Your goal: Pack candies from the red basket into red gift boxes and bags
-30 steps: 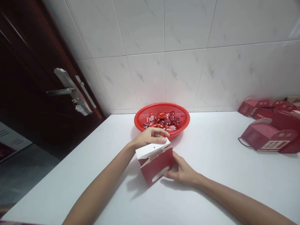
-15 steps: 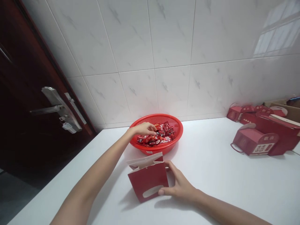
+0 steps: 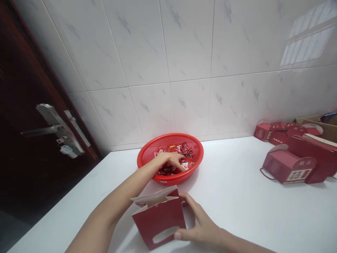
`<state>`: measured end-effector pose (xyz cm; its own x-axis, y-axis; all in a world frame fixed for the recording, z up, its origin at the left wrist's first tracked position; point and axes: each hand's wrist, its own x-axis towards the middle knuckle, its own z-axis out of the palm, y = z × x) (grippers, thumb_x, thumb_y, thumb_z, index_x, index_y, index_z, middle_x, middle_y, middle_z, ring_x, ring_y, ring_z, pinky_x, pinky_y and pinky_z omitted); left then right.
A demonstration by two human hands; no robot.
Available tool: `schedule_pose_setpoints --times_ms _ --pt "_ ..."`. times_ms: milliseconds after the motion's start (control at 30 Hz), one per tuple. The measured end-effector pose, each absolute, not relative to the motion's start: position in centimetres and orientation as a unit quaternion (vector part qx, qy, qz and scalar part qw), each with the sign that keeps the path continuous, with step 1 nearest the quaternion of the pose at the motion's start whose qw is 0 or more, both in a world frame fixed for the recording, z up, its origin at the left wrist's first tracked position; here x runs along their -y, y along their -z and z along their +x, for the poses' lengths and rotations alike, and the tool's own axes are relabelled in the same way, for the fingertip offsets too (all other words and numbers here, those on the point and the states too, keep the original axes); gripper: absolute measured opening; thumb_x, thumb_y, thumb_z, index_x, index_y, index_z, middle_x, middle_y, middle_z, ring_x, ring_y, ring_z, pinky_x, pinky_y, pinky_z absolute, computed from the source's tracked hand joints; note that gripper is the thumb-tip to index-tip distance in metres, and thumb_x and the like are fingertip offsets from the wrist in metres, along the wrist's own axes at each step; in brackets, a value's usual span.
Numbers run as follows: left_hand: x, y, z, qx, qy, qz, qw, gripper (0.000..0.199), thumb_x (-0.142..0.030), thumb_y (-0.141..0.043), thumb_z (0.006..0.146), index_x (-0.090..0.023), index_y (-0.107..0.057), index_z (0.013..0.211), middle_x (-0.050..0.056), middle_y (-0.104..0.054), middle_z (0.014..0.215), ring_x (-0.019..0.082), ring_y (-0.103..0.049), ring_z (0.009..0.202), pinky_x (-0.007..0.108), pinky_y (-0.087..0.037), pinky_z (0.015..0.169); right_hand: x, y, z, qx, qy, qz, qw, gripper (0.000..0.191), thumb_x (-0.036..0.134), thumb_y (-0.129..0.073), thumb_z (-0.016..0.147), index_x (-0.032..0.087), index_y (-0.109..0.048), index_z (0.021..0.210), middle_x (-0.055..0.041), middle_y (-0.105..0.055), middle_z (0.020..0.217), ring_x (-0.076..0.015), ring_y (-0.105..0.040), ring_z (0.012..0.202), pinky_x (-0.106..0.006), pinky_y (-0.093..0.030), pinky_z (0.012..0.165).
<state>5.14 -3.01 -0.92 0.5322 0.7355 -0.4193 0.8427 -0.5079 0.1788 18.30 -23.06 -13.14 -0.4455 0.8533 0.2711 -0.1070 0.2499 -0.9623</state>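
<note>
My left hand (image 3: pixel 172 160) reaches into a red plastic colander (image 3: pixel 143 151) and lies over the wrapped candies (image 3: pixel 187 150). Its thumb and fingers are apart, and some fingertips are lost among the red wrappers. In front of the colander a dark red paper gift bag (image 3: pixel 158 219) stands tilted, its top gaping and a pale oval window low on its face. My right hand (image 3: pixel 196 223) grips the bag's right side, thumb on the front and fingers behind. What lies inside the bag cannot be seen.
Several red gift boxes (image 3: pixel 288 163) are grouped at the right of the white table (image 3: pixel 229 172), beside an open cardboard box (image 3: pixel 329 130). A tiled wall (image 3: pixel 189 105) runs along the back. At the left is a dark door with a metal handle (image 3: pixel 58 128).
My left hand has moved deeper and further right among the candies. The camera view has shifted a little, so the bag and colander sit lower. My right hand keeps its hold.
</note>
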Motion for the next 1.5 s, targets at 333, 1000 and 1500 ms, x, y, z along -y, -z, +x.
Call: schedule_pose_setpoints --times_ms 333,1000,1500 --pt "3.0 2.0 5.5 -0.454 0.103 0.872 0.151 0.062 -0.041 -0.082 0.054 -0.02 -0.064 0.109 0.01 -0.073 0.112 0.029 -0.07 0.092 0.029 -0.052 0.07 23.2 13.4 18.5 0.672 -0.523 -0.304 0.427 0.082 0.059 -0.083 0.068 0.025 -0.054 0.137 -0.013 -0.06 0.132 -0.0339 -0.057 0.119 -0.051 -0.046 0.103" --pt "2.2 1.1 1.7 -0.618 -0.123 0.764 0.137 0.028 -0.03 -0.073 0.074 -0.021 -0.064 0.099 0.006 -0.076 0.107 0.024 -0.071 0.097 0.024 -0.051 0.07 23.3 12.9 18.7 0.69 -0.515 -0.3 0.41 0.076 0.059 -0.078 0.074 0.023 -0.054 0.136 -0.0137 -0.061 0.132 -0.0332 -0.058 0.119 -0.049 -0.046 0.102" --pt "0.4 1.2 0.8 -0.68 -0.185 0.704 0.091 0.06 -0.025 -0.067 0.078 -0.008 -0.052 0.134 0.025 -0.062 0.133 0.039 -0.06 0.123 0.042 -0.051 0.094 23.3 12.8 18.7 0.69 -0.513 -0.302 0.412 0.075 0.057 -0.08 0.073 0.026 -0.055 0.136 -0.0126 -0.062 0.131 -0.034 -0.058 0.118 -0.051 -0.047 0.101"
